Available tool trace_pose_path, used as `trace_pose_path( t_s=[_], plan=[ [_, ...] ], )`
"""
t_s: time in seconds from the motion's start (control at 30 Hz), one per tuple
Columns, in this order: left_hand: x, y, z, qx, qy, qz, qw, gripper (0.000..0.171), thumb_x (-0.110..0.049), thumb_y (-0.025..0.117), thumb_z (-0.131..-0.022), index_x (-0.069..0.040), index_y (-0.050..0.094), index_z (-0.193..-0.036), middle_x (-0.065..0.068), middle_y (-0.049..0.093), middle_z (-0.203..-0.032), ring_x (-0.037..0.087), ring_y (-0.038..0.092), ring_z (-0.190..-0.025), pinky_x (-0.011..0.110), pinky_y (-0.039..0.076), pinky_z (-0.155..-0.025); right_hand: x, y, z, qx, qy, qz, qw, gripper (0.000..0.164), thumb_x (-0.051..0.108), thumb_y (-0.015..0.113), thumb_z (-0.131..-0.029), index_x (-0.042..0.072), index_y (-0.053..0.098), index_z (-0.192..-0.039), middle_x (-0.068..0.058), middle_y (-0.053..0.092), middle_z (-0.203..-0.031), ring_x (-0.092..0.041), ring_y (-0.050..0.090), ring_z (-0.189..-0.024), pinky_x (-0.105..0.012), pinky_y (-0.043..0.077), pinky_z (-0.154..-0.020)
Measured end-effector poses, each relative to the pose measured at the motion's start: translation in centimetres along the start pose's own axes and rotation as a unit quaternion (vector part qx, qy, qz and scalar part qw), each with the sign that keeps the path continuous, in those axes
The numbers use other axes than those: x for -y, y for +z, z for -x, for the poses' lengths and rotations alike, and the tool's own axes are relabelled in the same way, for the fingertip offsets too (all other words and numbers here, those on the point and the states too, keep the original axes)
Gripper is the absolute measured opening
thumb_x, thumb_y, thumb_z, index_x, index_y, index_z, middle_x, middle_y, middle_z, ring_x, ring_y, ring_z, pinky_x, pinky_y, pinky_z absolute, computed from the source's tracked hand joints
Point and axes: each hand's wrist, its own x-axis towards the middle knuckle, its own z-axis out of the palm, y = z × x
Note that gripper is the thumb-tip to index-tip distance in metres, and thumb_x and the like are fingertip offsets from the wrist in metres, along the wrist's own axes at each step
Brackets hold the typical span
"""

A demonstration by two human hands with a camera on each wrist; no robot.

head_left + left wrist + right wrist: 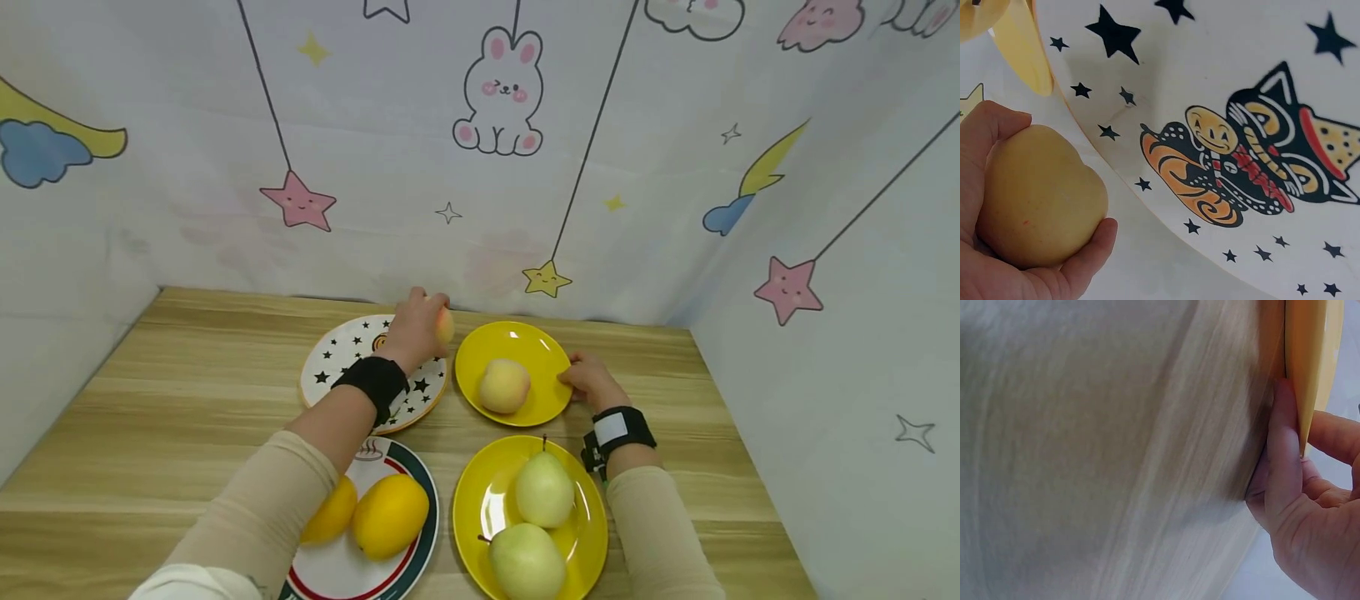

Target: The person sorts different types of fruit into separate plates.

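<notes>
My left hand (417, 332) grips a pale yellow peach (1044, 200) between thumb and fingers. It hovers over the right side of a white plate (318, 354) printed with black stars and a cat in a party hat. To the right lies a small yellow plate (551, 358) bearing another peach (505, 387). My right hand (597, 385) pinches this plate's right rim. In the right wrist view, fingers (1285, 444) reach under the plate's edge while another presses from above.
Nearer me, a second yellow plate (468, 500) carries two green pears (544, 490). Left of it, a white plate with a green rim (429, 517) holds two yellow mangoes (391, 517), partly behind my left sleeve. A cartoon-printed cloth (375, 125) backs the wooden table (187, 400).
</notes>
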Motion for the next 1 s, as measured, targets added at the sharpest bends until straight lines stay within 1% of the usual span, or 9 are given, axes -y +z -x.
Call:
trace_pose_path(
  t_s=[0.17, 0.3, 0.43, 0.67, 0.83, 1.0],
  plan=[
    [-1.2, 0.3, -0.2, 0.004, 0.003, 0.006, 1.0, 0.072, -0.017, 0.088, -0.069, -0.012, 0.053, -0.131, 0.023, 0.038, -0.133, 0.045, 0.047, -0.104, 0.046, 0.05, -0.082, -0.1, -0.1, 0.0, -0.002, 0.002, 0.0, 1.0, 0.034, 0.003, 0.06, -0.094, -0.001, 0.049, -0.126, -0.018, 0.052, -0.114, -0.019, 0.058, -0.075, -0.025, 0.051, -0.06],
    [-2.0, 0.5, -0.5, 0.008, 0.005, 0.001, 1.0, 0.071, -0.019, 0.088, -0.07, -0.013, 0.053, -0.131, 0.022, 0.038, -0.134, 0.044, 0.047, -0.105, 0.046, 0.05, -0.083, -0.1, -0.1, 0.1, 0.0, 0.005, -0.009, 1.0, 0.033, 0.002, 0.06, -0.094, -0.001, 0.048, -0.125, -0.019, 0.051, -0.113, -0.019, 0.058, -0.074, -0.025, 0.052, -0.06],
    [-2.7, 0.6, -0.8, 0.01, 0.007, -0.008, 0.9999, 0.071, -0.019, 0.088, -0.07, -0.014, 0.053, -0.132, 0.021, 0.038, -0.134, 0.043, 0.047, -0.103, 0.046, 0.049, -0.085, 0.0, 0.0, 0.0, 0.003, 0.004, -0.012, 1.0, 0.033, 0.002, 0.059, -0.094, -0.001, 0.048, -0.125, -0.018, 0.05, -0.114, -0.019, 0.058, -0.076, -0.025, 0.051, -0.06],
    [-4.5, 1.0, -1.5, 0.018, 0.018, -0.003, 0.9997, 0.072, -0.02, 0.088, -0.07, -0.015, 0.053, -0.133, 0.02, 0.039, -0.133, 0.043, 0.047, -0.104, 0.045, 0.05, -0.083, 0.1, -0.1, 0.3, 0.002, 0.004, -0.01, 1.0, 0.031, 0.001, 0.058, -0.095, -0.001, 0.047, -0.124, -0.019, 0.05, -0.115, -0.021, 0.057, -0.08, -0.026, 0.052, -0.061],
    [-5.5, 1.5, -1.9, 0.03, 0.023, -0.013, 0.9992, 0.072, -0.021, 0.088, -0.069, -0.016, 0.053, -0.132, 0.019, 0.04, -0.131, 0.041, 0.047, -0.102, 0.044, 0.05, -0.083, 0.1, -0.1, 0.3, -0.002, -0.002, -0.009, 1.0, 0.032, 0.0, 0.06, -0.092, -0.002, 0.05, -0.122, -0.018, 0.051, -0.11, -0.019, 0.057, -0.073, -0.026, 0.051, -0.059],
    [-6.8, 1.9, -2.1, 0.031, 0.033, -0.017, 0.9988, 0.073, -0.023, 0.089, -0.068, -0.016, 0.054, -0.132, 0.017, 0.042, -0.129, 0.04, 0.049, -0.101, 0.044, 0.05, -0.084, 0.2, 0.0, 0.2, -0.004, 0.002, -0.003, 1.0, 0.032, 0.001, 0.061, -0.092, -0.001, 0.051, -0.122, -0.016, 0.051, -0.105, -0.017, 0.054, -0.067, -0.024, 0.049, -0.055]
  ],
)
